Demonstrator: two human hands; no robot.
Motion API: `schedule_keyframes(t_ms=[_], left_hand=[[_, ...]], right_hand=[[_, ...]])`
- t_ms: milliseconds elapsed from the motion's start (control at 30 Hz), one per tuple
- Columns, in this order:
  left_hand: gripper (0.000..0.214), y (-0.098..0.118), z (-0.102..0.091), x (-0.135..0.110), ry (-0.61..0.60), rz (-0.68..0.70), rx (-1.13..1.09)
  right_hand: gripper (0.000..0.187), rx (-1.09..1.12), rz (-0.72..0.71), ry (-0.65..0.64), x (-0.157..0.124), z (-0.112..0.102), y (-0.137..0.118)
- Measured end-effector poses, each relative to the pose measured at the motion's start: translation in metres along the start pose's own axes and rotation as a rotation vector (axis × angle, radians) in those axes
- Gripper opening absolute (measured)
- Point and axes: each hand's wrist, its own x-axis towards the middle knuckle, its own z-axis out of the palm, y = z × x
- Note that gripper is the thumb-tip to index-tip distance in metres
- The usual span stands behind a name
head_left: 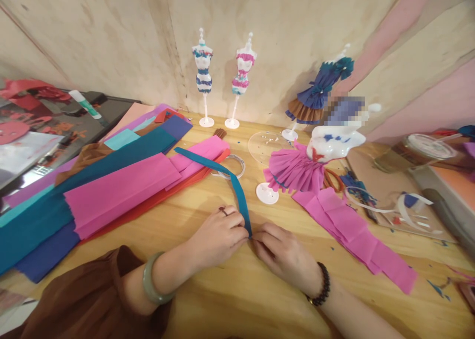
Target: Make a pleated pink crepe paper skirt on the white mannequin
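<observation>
A long teal crepe-paper strip (226, 173) runs from the paper pile down to my hands near the table's front. My left hand (218, 235), with a ring and a jade bangle, pinches the strip's near end. My right hand (284, 257), wearing a dark bead bracelet, pinches the same end from the other side, fingertips touching the left hand's. Both hands rest on the wooden table (222, 299).
Sheets of pink, teal, blue and red crepe paper (118, 185) lie at the left. A tipped mannequin with a pink pleated skirt (297, 168) and a pleated pink strip (356, 235) lie at the right. Three dressed mannequins (203, 72) stand at the wall. A tape ring (233, 163) lies mid-table.
</observation>
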Motion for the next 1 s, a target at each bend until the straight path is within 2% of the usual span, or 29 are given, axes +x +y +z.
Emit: schedule_keyframes(t_ms=[200, 367, 533, 833, 1000], left_hand=[[0.023, -0.001, -0.001, 0.0, 0.041, -0.027, -0.055], [0.024, 0.0, -0.003, 0.0, 0.059, -0.031, -0.097], [0.009, 0.0, -0.006, 0.001, 0.139, -0.067, -0.258], [0.013, 0.0, -0.003, 0.004, 0.197, -0.126, -0.49], [0.011, 0.003, -0.002, 0.006, 0.228, -0.254, -0.674]], right_hand=[[0.021, 0.08, 0.051, 0.062, 0.004, -0.004, -0.002], [0.016, 0.101, 0.044, 0.07, 0.003, -0.001, 0.001], [0.014, 0.243, 0.109, 0.121, 0.005, -0.001, -0.001], [0.01, 0.366, 0.213, 0.171, 0.009, -0.002, -0.008], [0.007, 0.409, 0.257, 0.212, 0.011, 0.0, -0.007]])
